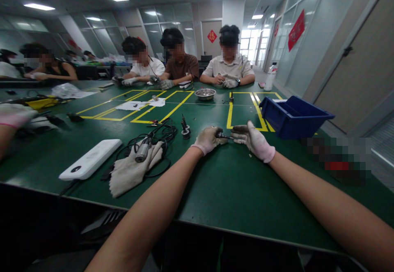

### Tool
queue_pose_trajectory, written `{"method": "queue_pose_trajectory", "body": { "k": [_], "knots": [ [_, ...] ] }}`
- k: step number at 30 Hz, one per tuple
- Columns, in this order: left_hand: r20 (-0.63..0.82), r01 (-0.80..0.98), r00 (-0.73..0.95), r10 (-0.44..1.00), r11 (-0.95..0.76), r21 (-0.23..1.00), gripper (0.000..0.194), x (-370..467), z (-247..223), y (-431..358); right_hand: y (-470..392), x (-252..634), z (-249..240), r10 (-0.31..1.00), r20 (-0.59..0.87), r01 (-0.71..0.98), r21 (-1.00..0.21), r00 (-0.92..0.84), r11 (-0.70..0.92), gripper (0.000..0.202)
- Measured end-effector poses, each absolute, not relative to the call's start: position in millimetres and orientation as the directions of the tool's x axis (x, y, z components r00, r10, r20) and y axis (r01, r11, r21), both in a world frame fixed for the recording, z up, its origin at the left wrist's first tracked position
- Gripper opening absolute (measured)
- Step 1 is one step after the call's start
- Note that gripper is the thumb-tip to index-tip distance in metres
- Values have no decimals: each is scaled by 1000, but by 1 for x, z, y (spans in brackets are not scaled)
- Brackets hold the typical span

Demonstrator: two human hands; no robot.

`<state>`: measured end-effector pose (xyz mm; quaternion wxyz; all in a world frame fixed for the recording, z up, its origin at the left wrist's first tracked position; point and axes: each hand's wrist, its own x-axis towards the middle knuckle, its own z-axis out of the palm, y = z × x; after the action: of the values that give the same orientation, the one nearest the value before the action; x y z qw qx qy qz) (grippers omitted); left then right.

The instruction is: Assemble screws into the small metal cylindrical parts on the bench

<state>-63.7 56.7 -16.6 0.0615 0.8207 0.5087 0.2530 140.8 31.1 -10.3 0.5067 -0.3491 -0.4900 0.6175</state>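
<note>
My left hand (209, 140), in a soiled white and pink glove, is closed around a small dark metal part with a thin shaft (227, 137). The shaft points right, over the green table. My right hand (255, 141), gloved alike, is open with fingers extended and thumb raised. Its fingertips are close to the shaft's end; whether they touch it I cannot tell. To the left of my left hand, a dark metal part with a pointed top and round base (185, 127) stands upright on the table.
At right is a blue bin (297, 118), at left a white power bank (90, 160). Black cables (156, 134) and a metal cylinder (143, 150) lie with a beige glove (132, 177). A metal bowl (205, 94) stands farther back. Several people sit around; a co-worker's gloved hand (15, 115) is at far left.
</note>
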Motion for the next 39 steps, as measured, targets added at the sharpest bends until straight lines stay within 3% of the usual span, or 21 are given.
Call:
{"method": "queue_pose_trajectory", "body": {
  "k": [9, 13, 16, 21, 24, 31, 39],
  "knots": [
    [358, 814, 366, 859, -482, 325, 40, -59, -14, 53, 32, 142, -13, 961, 104, -353, -936, -256, 7, 60],
    [359, 834, 298, 884, -424, 353, 38, -55, -12, 52, 35, 143, -15, 973, 146, -357, -931, -177, 74, 56],
    [363, 803, 239, 901, -393, 448, 41, -53, -13, 53, 38, 145, -18, 975, 190, -338, -931, -117, 141, 53],
    [278, 636, 109, 954, -282, 718, 44, -50, -16, 55, 39, 146, -21, 971, 196, -268, -951, -138, 154, 52],
    [260, 560, 96, 961, -268, 784, 38, -45, -17, 54, 37, 145, -21, 964, 202, -174, -970, -175, 171, 46],
    [280, 549, 251, 927, -374, 747, 36, -38, -13, 41, 27, 144, -12, 923, 306, 110, -935, -234, 338, 39],
    [322, 553, 414, 851, -516, 654, 42, -38, -14, 36, 22, 140, -10, 858, 432, 273, -821, -277, 501, 32]
  ]
}}
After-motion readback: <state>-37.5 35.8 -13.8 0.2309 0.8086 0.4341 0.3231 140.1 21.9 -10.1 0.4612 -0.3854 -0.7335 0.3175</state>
